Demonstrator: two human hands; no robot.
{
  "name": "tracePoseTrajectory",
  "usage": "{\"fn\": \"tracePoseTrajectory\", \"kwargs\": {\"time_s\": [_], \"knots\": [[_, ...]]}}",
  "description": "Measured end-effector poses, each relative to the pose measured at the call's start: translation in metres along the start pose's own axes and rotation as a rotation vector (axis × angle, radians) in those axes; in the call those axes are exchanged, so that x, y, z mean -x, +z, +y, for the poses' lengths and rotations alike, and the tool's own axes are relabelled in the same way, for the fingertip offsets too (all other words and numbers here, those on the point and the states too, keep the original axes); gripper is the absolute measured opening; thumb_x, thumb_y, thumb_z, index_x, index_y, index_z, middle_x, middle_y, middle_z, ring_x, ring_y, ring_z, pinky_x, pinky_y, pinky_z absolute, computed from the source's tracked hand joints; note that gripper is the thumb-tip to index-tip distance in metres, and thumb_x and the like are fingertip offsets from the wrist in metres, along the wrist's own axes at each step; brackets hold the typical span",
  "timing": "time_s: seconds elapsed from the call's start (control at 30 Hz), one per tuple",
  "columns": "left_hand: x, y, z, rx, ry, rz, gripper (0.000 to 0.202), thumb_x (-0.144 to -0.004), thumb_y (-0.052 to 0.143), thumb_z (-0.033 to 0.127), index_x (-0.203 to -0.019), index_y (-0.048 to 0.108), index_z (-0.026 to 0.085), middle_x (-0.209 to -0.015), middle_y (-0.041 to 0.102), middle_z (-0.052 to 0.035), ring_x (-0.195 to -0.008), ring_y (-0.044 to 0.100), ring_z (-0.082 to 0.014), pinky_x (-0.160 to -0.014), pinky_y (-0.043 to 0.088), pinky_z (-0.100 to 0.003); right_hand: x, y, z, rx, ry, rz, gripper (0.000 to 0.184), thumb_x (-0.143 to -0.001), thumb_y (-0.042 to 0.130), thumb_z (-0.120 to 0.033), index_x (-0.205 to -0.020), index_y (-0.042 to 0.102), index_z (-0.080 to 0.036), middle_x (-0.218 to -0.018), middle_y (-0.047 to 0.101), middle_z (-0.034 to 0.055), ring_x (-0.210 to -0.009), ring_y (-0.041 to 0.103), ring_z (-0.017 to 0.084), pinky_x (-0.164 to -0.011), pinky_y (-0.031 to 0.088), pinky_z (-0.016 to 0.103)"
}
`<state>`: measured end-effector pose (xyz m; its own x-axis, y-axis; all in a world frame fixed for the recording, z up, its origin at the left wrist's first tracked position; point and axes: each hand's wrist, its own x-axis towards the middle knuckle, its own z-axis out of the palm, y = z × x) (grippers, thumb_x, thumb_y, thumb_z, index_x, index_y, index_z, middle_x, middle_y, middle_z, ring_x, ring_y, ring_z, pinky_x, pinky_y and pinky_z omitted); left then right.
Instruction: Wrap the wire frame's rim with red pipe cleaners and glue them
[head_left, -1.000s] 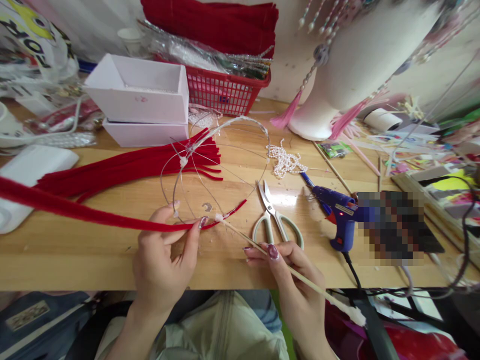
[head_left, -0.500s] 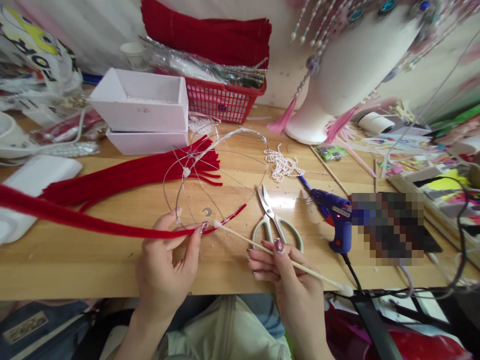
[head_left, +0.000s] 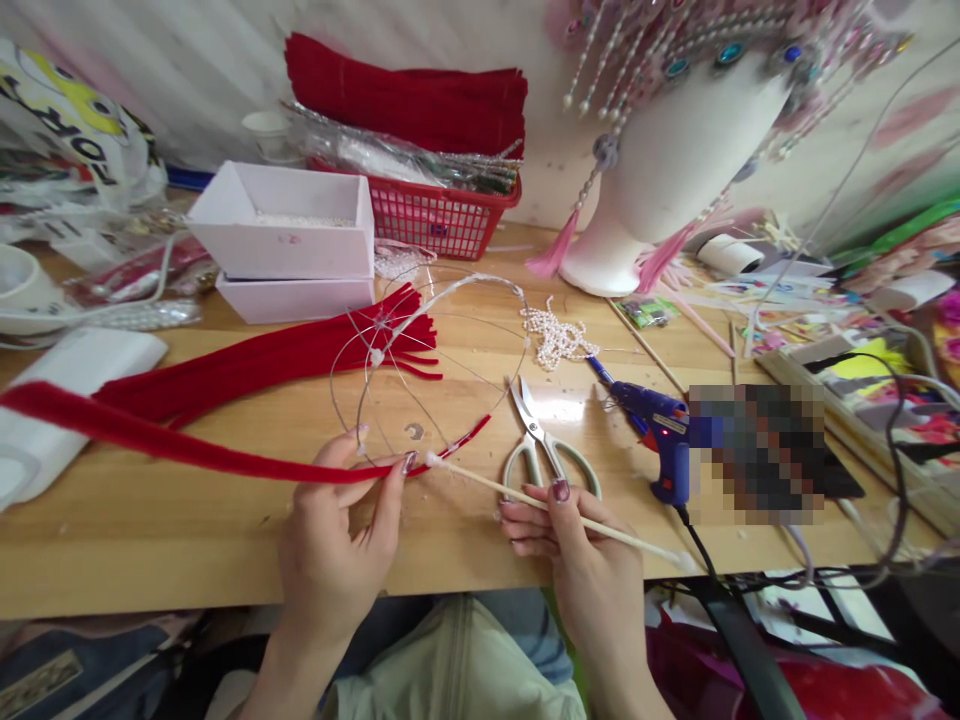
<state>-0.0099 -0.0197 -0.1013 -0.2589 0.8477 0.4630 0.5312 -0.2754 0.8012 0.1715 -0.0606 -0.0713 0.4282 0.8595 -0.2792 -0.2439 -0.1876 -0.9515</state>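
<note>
A wooden table (head_left: 150, 540) is seen, crowded along its far side. A white dummy head (head_left: 675, 170) is cut off by the top edge, and only the bead strings of its headdress are shown. The rear of a blue glue gun (head_left: 660, 430) is lost behind a patch blurred into blocks. A long red fuzzy strip (head_left: 187, 450) is cut off at the left edge. Its near end is pinched between thumb and forefinger of the left hand (head_left: 337, 550), at the lower rim of a wire frame (head_left: 373, 356) lying mid-table. A thin stick (head_left: 487, 483) is gripped by the closed fingers of the right hand (head_left: 577, 560). Its padded tip is laid against the strip just beside the left fingertips, and its rear end is blurred. Scissors (head_left: 544, 450) are lying just beyond the right hand.

Compared with a second ago, both grips are kept, the stick is held flatter, and more of the headdress is shown.
</note>
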Motion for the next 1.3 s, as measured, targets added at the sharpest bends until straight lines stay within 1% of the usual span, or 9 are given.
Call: {"fn": "tracePoseTrajectory", "kwargs": {"time_s": [0.13, 0.27, 0.3, 0.43, 0.57, 0.7, 0.83, 1.13, 1.3], "knots": [[0.001, -0.003, -0.004, -0.038, 0.032, -0.032, 0.038, -0.084, 0.077, 0.023, -0.116, 0.057, 0.019, -0.092, 0.081, -0.0086, -0.078, 0.081, -0.0262, -0.076, 0.068, -0.038, -0.002, -0.003, -0.005, 0.077, -0.052, -0.031, 0.041, -0.073, 0.083, -0.058, -0.066, 0.075, -0.018, -0.065, 0.078, 0.0105, -0.051, 0.074, 0.022, -0.048, 0.063, 0.027], [-0.002, -0.004, 0.000, -0.046, 0.028, -0.046, 0.033, -0.085, 0.075, 0.022, -0.114, 0.058, 0.019, -0.089, 0.081, -0.0083, -0.076, 0.080, -0.0257, -0.075, 0.068, -0.037, 0.000, -0.016, -0.014, 0.085, -0.119, -0.154, 0.026, -0.082, 0.081, -0.045, -0.093, 0.077, -0.021, -0.068, 0.077, 0.0035, -0.055, 0.072, 0.016, -0.053, 0.063, 0.024], [-0.002, -0.004, 0.002, -0.044, 0.029, -0.051, 0.033, -0.085, 0.074, 0.022, -0.113, 0.058, 0.019, -0.088, 0.081, -0.0078, -0.075, 0.080, -0.0255, -0.075, 0.067, -0.036, 0.001, -0.021, -0.016, 0.095, -0.137, -0.175, 0.023, -0.083, 0.080, -0.041, -0.095, 0.076, -0.022, -0.068, 0.076, 0.0020, -0.055, 0.071, 0.015, -0.054, 0.062, 0.023], [-0.003, -0.003, 0.003, -0.004, 0.037, -0.067, 0.035, -0.086, 0.074, 0.020, -0.116, 0.056, 0.020, -0.088, 0.081, -0.0068, -0.076, 0.081, -0.0249, -0.078, 0.068, -0.036, -0.001, -0.037, -0.022, 0.222, -0.188, -0.223, 0.012, -0.086, 0.078, -0.033, -0.085, 0.075, -0.021, -0.069, 0.076, 0.0023, -0.060, 0.072, 0.014, -0.059, 0.061, 0.020], [0.000, -0.002, -0.003, -0.018, 0.054, -0.034, 0.041, -0.085, 0.076, 0.023, -0.119, 0.055, 0.018, -0.087, 0.081, -0.0066, -0.075, 0.081, -0.0248, -0.077, 0.068, -0.037, -0.007, -0.038, -0.021, 0.270, -0.221, -0.195, 0.016, -0.085, 0.079, -0.033, -0.077, 0.076, -0.020, -0.064, 0.075, 0.0041, -0.057, 0.072, 0.015, -0.057, 0.060, 0.021], [0.003, -0.002, -0.008, -0.053, 0.087, 0.018, 0.046, -0.083, 0.079, 0.025, -0.121, 0.054, 0.017, -0.094, 0.080, -0.0083, -0.074, 0.080, -0.0235, -0.070, 0.068, -0.032, -0.007, -0.031, -0.016, 0.183, -0.188, -0.114, 0.024, -0.081, 0.081, -0.038, -0.068, 0.074, -0.019, -0.062, 0.075, 0.0047, -0.050, 0.068, 0.014, -0.051, 0.058, 0.020], [0.001, -0.002, -0.005, -0.031, 0.071, -0.003, 0.041, -0.084, 0.077, 0.025, -0.119, 0.056, 0.018, -0.089, 0.080, -0.0067, -0.071, 0.080, -0.0232, -0.068, 0.068, -0.031, -0.002, -0.029, -0.011, 0.147, -0.152, -0.073, 0.027, -0.080, 0.082, -0.040, -0.065, 0.074, -0.018, -0.060, 0.073, 0.0042, -0.047, 0.066, 0.012, -0.048, 0.056, 0.018], [-0.003, -0.002, 0.001, -0.003, 0.037, 0.002, 0.038, -0.082, 0.077, 0.025, -0.114, 0.059, 0.017, -0.082, 0.080, -0.0068, -0.069, 0.080, -0.0249, -0.068, 0.067, -0.034, -0.009, -0.030, -0.011, 0.186, -0.062, -0.067, 0.039, -0.075, 0.084, -0.048, -0.056, 0.069, -0.017, -0.054, 0.069, 0.0036, -0.042, 0.062, 0.010, -0.043, 0.050, 0.017], [-0.003, 0.000, 0.001, 0.013, 0.006, 0.012, 0.038, -0.082, 0.078, 0.027, -0.113, 0.059, 0.016, -0.083, 0.080, -0.0078, -0.068, 0.080, -0.0243, -0.069, 0.067, -0.034, -0.005, -0.025, -0.016, 0.122, 0.015, -0.054, 0.045, -0.071, 0.084, -0.053, -0.053, 0.066, -0.016, -0.046, 0.065, 0.0033, -0.033, 0.057, 0.011, -0.033, 0.045, 0.018]]}}
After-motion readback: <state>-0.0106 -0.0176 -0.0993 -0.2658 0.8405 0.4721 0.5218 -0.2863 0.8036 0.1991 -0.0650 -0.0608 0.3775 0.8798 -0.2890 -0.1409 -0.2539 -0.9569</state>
